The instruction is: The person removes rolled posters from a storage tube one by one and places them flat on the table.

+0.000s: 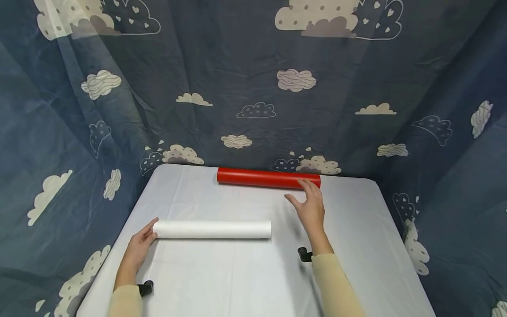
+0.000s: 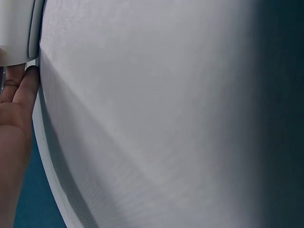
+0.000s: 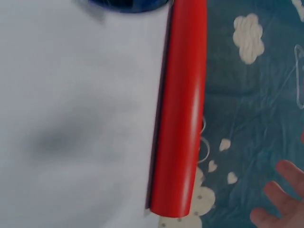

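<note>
In the head view a white roll [image 1: 211, 230], which looks like rolled paper, lies across the table. My left hand [image 1: 139, 248] holds its left end, fingertips at the far side and thumb at the near side. The left wrist view shows the end of the white roll [image 2: 16, 33] with fingers [image 2: 23, 90] against it. A glossy red roll [image 1: 257, 177] lies along the far edge. My right hand [image 1: 310, 207] is over its right end, thumb and fingers spread. In the right wrist view that hand's fingers [image 3: 280, 199] stand apart from the red roll [image 3: 180, 118].
The white-covered table [image 1: 198, 277] ends just behind the red roll, where a dark blue cloud-patterned curtain [image 1: 245, 88] hangs on several sides. Small black devices [image 1: 305, 254] sit on both wrists. A blurred dark blue thing [image 3: 130, 4] cuts into the right wrist view's top.
</note>
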Available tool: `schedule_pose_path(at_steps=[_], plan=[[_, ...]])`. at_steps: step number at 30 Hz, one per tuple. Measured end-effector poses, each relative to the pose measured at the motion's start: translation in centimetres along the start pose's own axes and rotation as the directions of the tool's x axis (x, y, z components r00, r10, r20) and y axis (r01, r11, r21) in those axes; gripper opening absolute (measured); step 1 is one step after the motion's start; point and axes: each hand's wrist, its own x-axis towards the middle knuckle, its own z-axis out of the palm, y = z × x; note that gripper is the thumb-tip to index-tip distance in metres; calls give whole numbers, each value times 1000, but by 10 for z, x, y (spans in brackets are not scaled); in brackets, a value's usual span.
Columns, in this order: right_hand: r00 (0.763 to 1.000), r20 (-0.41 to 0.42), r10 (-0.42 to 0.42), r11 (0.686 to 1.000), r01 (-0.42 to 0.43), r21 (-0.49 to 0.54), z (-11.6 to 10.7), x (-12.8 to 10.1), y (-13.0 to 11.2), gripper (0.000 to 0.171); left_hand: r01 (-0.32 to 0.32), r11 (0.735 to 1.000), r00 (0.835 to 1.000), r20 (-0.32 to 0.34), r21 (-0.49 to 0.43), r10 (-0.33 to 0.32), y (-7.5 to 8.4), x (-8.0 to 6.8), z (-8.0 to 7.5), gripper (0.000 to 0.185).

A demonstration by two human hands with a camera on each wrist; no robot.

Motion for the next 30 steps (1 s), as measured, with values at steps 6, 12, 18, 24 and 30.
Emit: schedule_pose_path(at_steps=[6, 12, 18, 24, 30], plan=[[997, 12, -72, 997, 72, 24, 4, -36, -16, 72, 0, 1000, 1000, -8, -22, 0, 2, 1, 0, 60], [993, 23, -119, 993, 118, 28, 13, -61, -20, 70, -3, 1000, 1000, -9, -26, 2, 1, 0, 4, 59], [985, 44, -168, 986, 167, 23, 23, -81, -23, 68, -2, 1000, 1000, -17, -2, 2, 2, -1, 7, 59], [965, 84, -250, 967, 253, -36, 39, -97, -32, 66, 5, 1000, 1000, -16, -3, -5, 3, 1, 8, 59], [944, 110, -310, 944, 320, -85, 56, -111, -37, 62, 9, 1000, 1000, -20, 6, -9, 3, -1, 9, 58]])
